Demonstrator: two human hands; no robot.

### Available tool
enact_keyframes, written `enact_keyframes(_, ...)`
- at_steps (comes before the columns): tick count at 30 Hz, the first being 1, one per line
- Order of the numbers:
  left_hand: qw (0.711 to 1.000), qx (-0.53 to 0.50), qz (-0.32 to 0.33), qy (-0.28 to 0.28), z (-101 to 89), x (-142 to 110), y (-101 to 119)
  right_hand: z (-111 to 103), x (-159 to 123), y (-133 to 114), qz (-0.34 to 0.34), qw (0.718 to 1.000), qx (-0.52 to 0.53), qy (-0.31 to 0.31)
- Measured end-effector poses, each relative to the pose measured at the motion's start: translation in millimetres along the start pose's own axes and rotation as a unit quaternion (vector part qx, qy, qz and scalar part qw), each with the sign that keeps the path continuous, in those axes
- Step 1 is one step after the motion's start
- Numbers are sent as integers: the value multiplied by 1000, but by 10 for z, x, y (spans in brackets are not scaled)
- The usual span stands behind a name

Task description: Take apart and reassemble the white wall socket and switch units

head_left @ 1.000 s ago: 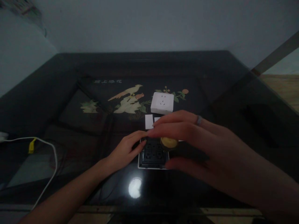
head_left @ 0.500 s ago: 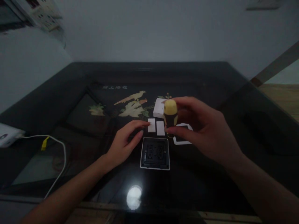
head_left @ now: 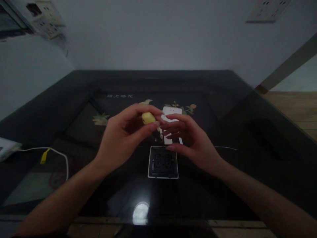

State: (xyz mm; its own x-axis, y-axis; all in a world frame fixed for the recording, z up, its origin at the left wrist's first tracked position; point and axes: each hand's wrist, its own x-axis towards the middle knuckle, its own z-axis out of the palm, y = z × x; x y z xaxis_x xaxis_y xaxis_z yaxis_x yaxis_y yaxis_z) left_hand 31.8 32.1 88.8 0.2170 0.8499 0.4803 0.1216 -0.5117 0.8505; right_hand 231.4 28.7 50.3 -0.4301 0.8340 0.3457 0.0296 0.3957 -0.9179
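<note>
My left hand point(head_left: 123, 132) is closed around the yellow handle of a screwdriver point(head_left: 148, 118), held above the table. My right hand point(head_left: 188, 137) is beside it with fingers apart and curved, close to the tool's far end; whether a fingertip touches it I cannot tell. Just below the hands lies a square switch or socket panel point(head_left: 163, 162), its black back facing up and its rim white. Behind the right fingers are small white pieces point(head_left: 168, 141), partly covered. A white socket unit point(head_left: 172, 110) lies beyond them.
The glossy black table point(head_left: 99, 195) bears a flower-and-bird picture under its surface. At left, a white device point(head_left: 8, 148) trails a white cable with a yellow tag point(head_left: 44, 156). Sockets point(head_left: 268, 10) are on the wall behind. A thin white line point(head_left: 226, 147) shows right of the hand.
The screwdriver has passed from my right hand to my left, which lifted off the small white pieces. My right hand has moved left and opened. The view has shifted slightly.
</note>
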Motion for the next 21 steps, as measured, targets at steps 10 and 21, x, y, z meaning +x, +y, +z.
enact_keyframes(10,997,78,-16,-23,-256,-3,101,174,-585,451,49,917,-354,-177)
enact_keyframes(21,992,126,-16,-19,-98,-62,-52,42,-591,525,47,926,-346,-142)
